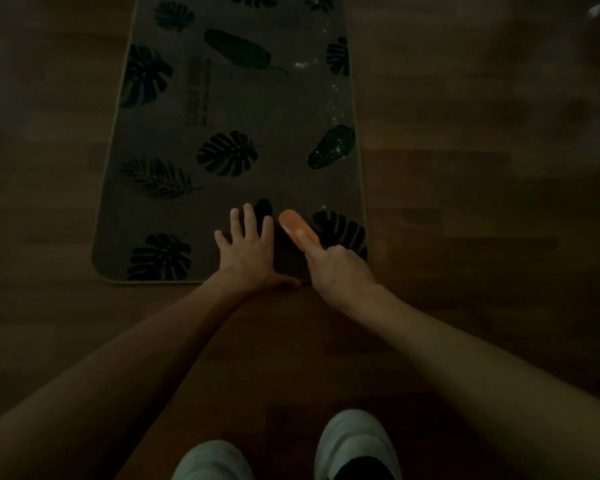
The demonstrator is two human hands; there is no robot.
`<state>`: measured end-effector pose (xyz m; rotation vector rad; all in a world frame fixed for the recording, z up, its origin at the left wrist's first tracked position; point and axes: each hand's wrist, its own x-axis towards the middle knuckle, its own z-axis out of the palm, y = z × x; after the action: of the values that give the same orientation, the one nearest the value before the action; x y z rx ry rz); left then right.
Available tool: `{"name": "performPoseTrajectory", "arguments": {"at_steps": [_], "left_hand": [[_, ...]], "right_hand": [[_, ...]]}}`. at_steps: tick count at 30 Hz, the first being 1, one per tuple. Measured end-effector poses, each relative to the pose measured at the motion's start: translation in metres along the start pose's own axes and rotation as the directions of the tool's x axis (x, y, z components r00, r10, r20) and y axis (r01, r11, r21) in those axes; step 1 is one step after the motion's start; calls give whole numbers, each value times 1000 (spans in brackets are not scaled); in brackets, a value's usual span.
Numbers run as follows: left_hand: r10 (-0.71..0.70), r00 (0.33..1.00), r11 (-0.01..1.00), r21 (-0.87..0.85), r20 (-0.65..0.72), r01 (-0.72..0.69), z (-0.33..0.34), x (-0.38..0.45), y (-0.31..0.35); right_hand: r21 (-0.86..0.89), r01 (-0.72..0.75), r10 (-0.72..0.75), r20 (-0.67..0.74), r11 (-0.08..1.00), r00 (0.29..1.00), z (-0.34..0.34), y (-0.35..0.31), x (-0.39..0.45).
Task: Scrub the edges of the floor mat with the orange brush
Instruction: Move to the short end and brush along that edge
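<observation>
1. The room is dim. One floor mat [229,140], grey with dark leaf prints, lies on a wooden floor [465,202] and runs away from the person, its near short edge just ahead of their wrists.
2. The left hand [250,251] lies flat on the mat close to that near edge, fingers spread wide and holding nothing. I judge it is pinning the mat so that it does not slide.
3. The right hand [336,271] is closed around the near end of the orange brush [298,230], with the forefinger stretched along its back. The brush lies low on the mat near the near right corner, just beside the left hand. Whether its bristles press into the pile I cannot tell in this light.
4. The step in hand looks like scrubbing along the near edge, towards the right corner.
5. Pale specks, perhaps water or suds, trail down the mat's right side; what they are I cannot say.
6. The next move, as I judge it, calls for short strokes along the border itself, since the brush sits a little inside the edge, with the left hand following to keep the mat flat.
7. The count: one mat, one brush, two hands and two pale shoes [357,445] at the bottom of the view.
</observation>
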<state>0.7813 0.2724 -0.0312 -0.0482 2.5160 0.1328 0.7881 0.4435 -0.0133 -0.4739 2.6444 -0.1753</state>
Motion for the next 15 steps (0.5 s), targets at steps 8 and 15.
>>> {"name": "performPoseTrajectory", "arguments": {"at_steps": [8,15], "left_hand": [[-20,1000,1000,-23,15,21,-3,0,1],[-5,1000,1000,7,25,5,-4,-4,-3]], "right_hand": [[96,8,-8,6,995,1000,1,27,-32],[118,-102,109,-55,988,992,19,74,-69]]}}
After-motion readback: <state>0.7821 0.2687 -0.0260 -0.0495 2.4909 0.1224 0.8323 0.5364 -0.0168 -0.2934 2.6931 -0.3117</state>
